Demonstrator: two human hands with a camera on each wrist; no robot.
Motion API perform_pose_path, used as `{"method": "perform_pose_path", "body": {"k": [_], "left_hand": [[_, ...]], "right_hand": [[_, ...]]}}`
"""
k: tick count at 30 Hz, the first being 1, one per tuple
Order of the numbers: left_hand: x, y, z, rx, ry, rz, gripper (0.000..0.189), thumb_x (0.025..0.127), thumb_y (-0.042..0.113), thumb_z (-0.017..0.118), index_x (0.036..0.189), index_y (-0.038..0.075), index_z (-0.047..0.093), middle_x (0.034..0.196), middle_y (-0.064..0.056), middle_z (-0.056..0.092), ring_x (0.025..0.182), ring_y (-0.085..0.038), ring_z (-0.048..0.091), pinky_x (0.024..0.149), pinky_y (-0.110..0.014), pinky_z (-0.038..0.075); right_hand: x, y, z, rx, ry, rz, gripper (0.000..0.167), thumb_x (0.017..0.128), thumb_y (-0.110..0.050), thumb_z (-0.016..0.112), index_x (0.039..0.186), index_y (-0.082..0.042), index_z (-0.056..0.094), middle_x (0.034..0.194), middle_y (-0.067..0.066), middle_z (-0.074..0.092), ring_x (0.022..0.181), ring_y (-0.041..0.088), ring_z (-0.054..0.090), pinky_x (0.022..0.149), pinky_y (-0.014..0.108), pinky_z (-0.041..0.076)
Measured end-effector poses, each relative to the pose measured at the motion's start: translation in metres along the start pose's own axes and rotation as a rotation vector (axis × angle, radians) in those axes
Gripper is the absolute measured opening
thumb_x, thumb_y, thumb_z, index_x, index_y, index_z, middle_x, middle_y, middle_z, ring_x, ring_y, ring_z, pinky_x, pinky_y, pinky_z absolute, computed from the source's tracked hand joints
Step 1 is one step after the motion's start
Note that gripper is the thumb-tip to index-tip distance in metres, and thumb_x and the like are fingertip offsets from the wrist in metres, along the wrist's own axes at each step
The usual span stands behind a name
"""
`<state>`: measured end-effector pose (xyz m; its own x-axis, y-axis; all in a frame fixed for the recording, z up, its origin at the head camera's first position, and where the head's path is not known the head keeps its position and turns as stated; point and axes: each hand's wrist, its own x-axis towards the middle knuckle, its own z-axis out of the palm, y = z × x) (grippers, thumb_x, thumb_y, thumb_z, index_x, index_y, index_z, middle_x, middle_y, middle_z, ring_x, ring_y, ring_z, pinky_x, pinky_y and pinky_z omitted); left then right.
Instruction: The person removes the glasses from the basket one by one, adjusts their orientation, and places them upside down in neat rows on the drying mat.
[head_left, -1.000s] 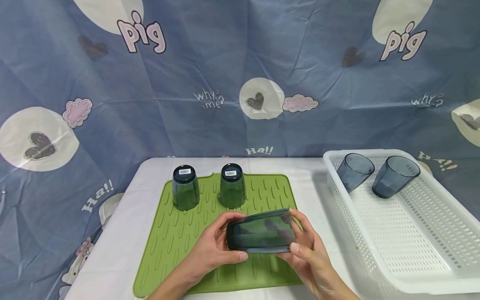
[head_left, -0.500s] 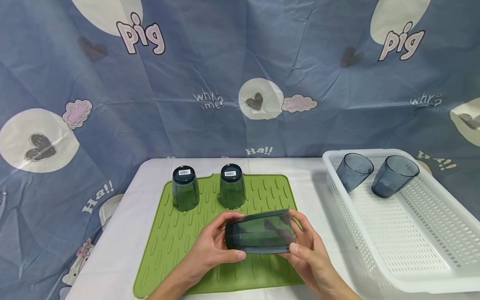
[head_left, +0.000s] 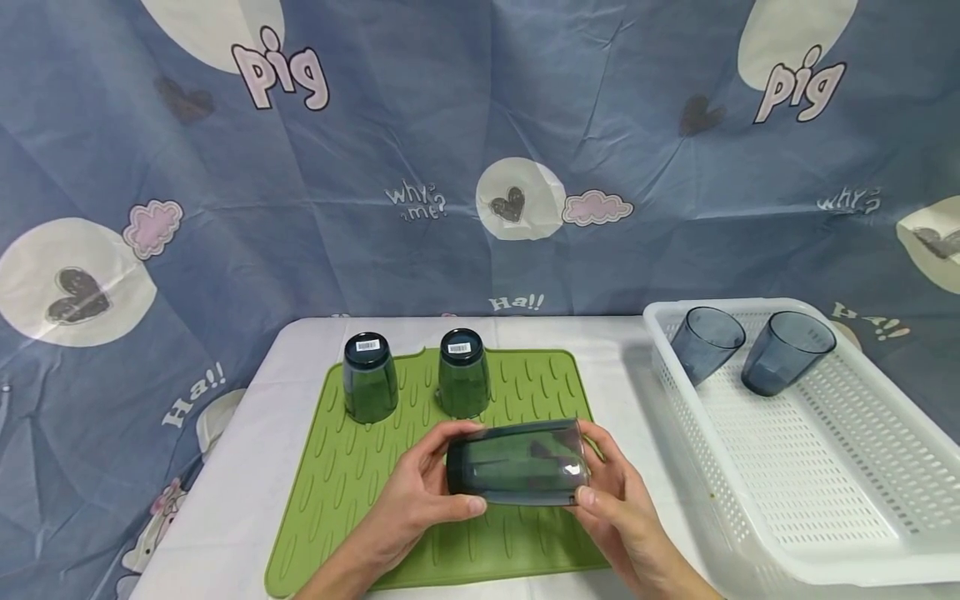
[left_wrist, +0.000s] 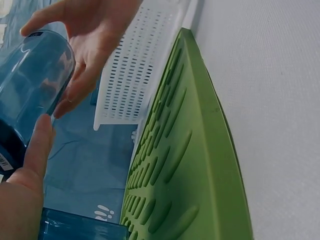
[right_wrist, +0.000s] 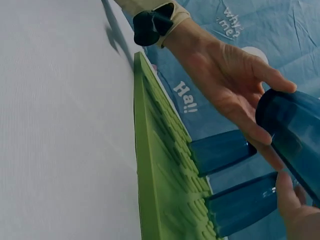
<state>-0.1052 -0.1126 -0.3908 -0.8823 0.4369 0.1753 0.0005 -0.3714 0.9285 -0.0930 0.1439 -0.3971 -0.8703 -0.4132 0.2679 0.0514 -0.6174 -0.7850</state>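
A bluish-grey drinking glass (head_left: 517, 463) lies sideways in the air above the green drying mat (head_left: 330, 500), its dark base to the left and its mouth to the right. My left hand (head_left: 423, 492) grips the base end between thumb and fingers. At the rim end my right hand (head_left: 622, 500) pinches it, thumb in front and fingers behind. In the left wrist view a barcode label (left_wrist: 5, 162) shows on the base of the held glass (left_wrist: 30, 85). Behind the hands two more glasses, one on the left (head_left: 371, 379) and one on the right (head_left: 463, 375), stand upside down on the mat.
A white perforated basket (head_left: 720, 442) stands at the right of the table. Two glasses lean mouth up at its far end, one left (head_left: 705, 343), one right (head_left: 787, 354). The white tablecloth (head_left: 210, 500) borders the mat, and a patterned blue cloth (head_left: 420, 258) hangs behind.
The held glass has turned slightly about its long axis and shifted a little left, with the left hand following. Both hands keep their hold; the other glasses stay in place.
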Motion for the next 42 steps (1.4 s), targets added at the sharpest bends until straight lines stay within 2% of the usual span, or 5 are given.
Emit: {"method": "perform_pose_path", "body": {"k": [10,16,21,28,42], "left_hand": [[0.0,0.002,-0.001,-0.014,0.061,0.059,0.068,0.075,-0.011,0.073,0.136,-0.001,0.045,0.138,-0.02,0.045,0.121,-0.032,0.054,0.1,-0.042,0.048],[0.001,0.003,-0.001,-0.042,0.08,0.054,0.074,0.075,-0.013,0.07,0.141,0.0,0.04,0.138,-0.021,0.047,0.123,-0.033,0.053,0.101,-0.043,0.046],[0.0,0.004,-0.001,-0.056,0.112,0.031,0.074,0.076,-0.012,0.07,0.141,0.002,0.039,0.136,-0.02,0.048,0.122,-0.033,0.054,0.1,-0.042,0.048],[0.002,0.005,-0.002,-0.019,0.248,-0.021,0.072,0.074,-0.011,0.071,0.137,0.004,0.04,0.131,-0.018,0.052,0.117,-0.03,0.057,0.094,-0.036,0.053],[0.006,0.009,-0.003,-0.02,0.348,-0.056,0.072,0.071,-0.014,0.069,0.136,0.0,0.04,0.134,-0.017,0.051,0.119,-0.029,0.053,0.099,-0.034,0.049]], "right_hand": [[0.001,0.0,-0.007,-0.208,0.053,0.019,0.063,0.092,-0.001,0.056,0.149,-0.008,0.031,0.151,0.017,0.036,0.134,0.024,0.04,0.107,0.035,0.041],[0.001,-0.003,-0.008,-0.31,0.038,-0.081,0.06,0.091,0.003,0.053,0.147,-0.002,0.033,0.149,0.02,0.039,0.14,0.03,0.033,0.11,0.035,0.037],[0.003,-0.009,-0.007,-0.333,0.045,-0.169,0.057,0.09,0.01,0.05,0.144,0.006,0.033,0.146,0.022,0.042,0.135,0.035,0.039,0.109,0.041,0.04],[0.003,-0.017,-0.004,-0.396,0.056,-0.254,0.058,0.088,0.015,0.05,0.143,0.01,0.032,0.144,0.026,0.042,0.134,0.036,0.041,0.108,0.043,0.04],[0.003,-0.024,-0.007,-0.436,0.054,-0.276,0.057,0.087,0.016,0.048,0.142,0.012,0.032,0.143,0.029,0.042,0.133,0.036,0.042,0.106,0.045,0.043]]}}
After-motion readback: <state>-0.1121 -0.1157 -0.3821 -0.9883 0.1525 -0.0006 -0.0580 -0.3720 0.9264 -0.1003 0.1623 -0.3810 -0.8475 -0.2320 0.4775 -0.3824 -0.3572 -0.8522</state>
